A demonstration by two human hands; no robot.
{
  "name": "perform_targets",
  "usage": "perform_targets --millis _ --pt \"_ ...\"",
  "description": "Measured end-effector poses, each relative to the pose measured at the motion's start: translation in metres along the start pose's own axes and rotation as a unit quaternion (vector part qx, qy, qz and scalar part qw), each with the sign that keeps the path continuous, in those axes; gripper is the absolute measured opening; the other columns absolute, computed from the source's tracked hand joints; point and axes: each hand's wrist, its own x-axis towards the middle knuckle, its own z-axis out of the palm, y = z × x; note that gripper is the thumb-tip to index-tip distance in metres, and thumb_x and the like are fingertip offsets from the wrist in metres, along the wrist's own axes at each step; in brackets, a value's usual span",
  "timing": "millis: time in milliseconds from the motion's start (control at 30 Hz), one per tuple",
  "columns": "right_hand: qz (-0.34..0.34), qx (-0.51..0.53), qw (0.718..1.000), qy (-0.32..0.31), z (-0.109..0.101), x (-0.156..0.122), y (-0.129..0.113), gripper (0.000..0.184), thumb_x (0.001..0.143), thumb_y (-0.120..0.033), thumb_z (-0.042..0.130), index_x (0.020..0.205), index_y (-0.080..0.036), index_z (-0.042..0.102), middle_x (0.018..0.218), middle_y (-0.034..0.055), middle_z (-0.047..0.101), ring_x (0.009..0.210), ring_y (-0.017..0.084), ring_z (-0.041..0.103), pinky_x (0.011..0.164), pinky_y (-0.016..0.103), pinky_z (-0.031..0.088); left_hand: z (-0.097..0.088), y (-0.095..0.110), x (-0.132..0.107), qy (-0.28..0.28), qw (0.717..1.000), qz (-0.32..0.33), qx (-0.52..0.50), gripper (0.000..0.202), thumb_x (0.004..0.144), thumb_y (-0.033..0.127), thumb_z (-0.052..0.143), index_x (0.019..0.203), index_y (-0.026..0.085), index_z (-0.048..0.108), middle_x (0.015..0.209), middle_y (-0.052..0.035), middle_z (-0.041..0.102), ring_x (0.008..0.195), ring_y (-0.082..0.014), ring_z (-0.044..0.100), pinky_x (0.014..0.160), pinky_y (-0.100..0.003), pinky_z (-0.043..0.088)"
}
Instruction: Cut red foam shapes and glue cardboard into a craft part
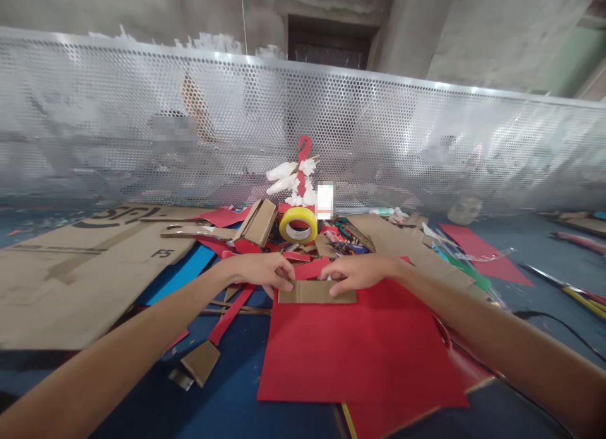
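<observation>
A folded brown cardboard strip (316,292) lies along the far edge of a large red sheet (350,357). My left hand (266,272) closes on the strip's left end, with the thumb on its face. Near the strip's right part, my right hand (362,274) grips it with thumb and curled fingers. Some fingertips are hidden behind the cardboard. Just beyond my hands stands a yellow tape roll (284,228), on its edge.
A red strip figure with white flower-like pieces (303,180) stands before the perforated metal panel (227,111). A large cardboard sheet (95,269) lies left, a small cardboard piece (202,362) lower left. Scissors (199,231) rest behind my left hand; a yellow-handled tool (580,301) lies right.
</observation>
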Motion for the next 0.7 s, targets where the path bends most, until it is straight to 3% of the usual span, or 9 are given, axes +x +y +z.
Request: perform_targets --millis 233,333,400,500,600,700 --pt "0.001 -0.034 0.999 0.0 0.01 -0.002 -0.004 0.024 0.094 -0.037 0.062 0.103 -0.015 0.067 0.082 0.0038 0.065 0.071 0.016 0.055 0.062 0.026 0.034 0.005 0.004 -0.002 -0.016 0.996 0.0 0.092 0.02 0.081 0.036 0.07 0.091 0.019 0.067 0.084 -0.0019 0.066 0.077 -0.0185 0.065 0.066 -0.027 0.055" --pt "0.004 0.035 0.999 -0.018 0.008 0.003 -0.01 0.026 0.093 -0.042 0.062 0.095 -0.016 0.061 0.075 -0.001 0.059 0.064 0.013 0.05 0.058 0.025 0.032 0.001 0.017 -0.009 0.07 0.99 0.037 0.113 0.023 0.085 0.039 0.067 0.096 0.019 0.07 0.092 -0.0034 0.067 0.084 -0.0192 0.065 0.07 -0.027 0.052" --pt "0.005 0.124 0.992 -0.006 0.008 0.006 -0.012 0.029 0.092 -0.046 0.063 0.092 -0.017 0.058 0.07 -0.0036 0.055 0.061 0.012 0.048 0.057 0.024 0.033 -0.005 0.025 -0.015 0.152 0.984 0.073 0.061 0.03 0.086 0.043 0.069 0.104 0.019 0.07 0.099 -0.0045 0.07 0.09 -0.0195 0.066 0.079 -0.028 0.052" --pt "-0.002 0.305 0.949 0.076 0.014 0.009 -0.016 0.036 0.088 -0.051 0.067 0.098 -0.017 0.06 0.081 -0.0002 0.064 0.07 0.014 0.058 0.065 0.025 0.042 -0.017 0.03 -0.025 0.213 0.968 0.079 -0.104 0.05 0.082 0.049 0.075 0.123 0.022 0.064 0.109 -0.007 0.073 0.095 -0.0215 0.07 0.086 -0.033 0.053" --pt "0.012 0.435 0.878 0.201 0.025 0.013 -0.02 0.044 0.081 -0.054 0.074 0.105 -0.018 0.064 0.099 0.0056 0.072 0.086 0.019 0.067 0.077 0.031 0.05 -0.03 0.022 -0.035 0.199 0.947 0.058 -0.244 0.064 0.076 0.047 0.082 0.133 0.026 0.061 0.12 -0.0092 0.073 0.102 -0.0254 0.072 0.088 -0.035 0.056" --pt "0.024 0.501 0.812 0.3 0.039 0.019 -0.024 0.048 0.075 -0.05 0.08 0.109 -0.018 0.067 0.102 0.0069 0.074 0.092 0.022 0.069 0.084 0.035 0.053 -0.038 0.008 -0.039 0.197 0.924 0.1 -0.312 0.059 0.078 0.052 0.079 0.128 0.024 0.067 0.121 -0.0098 0.074 0.109 -0.0271 0.071 0.089 -0.032 0.057"
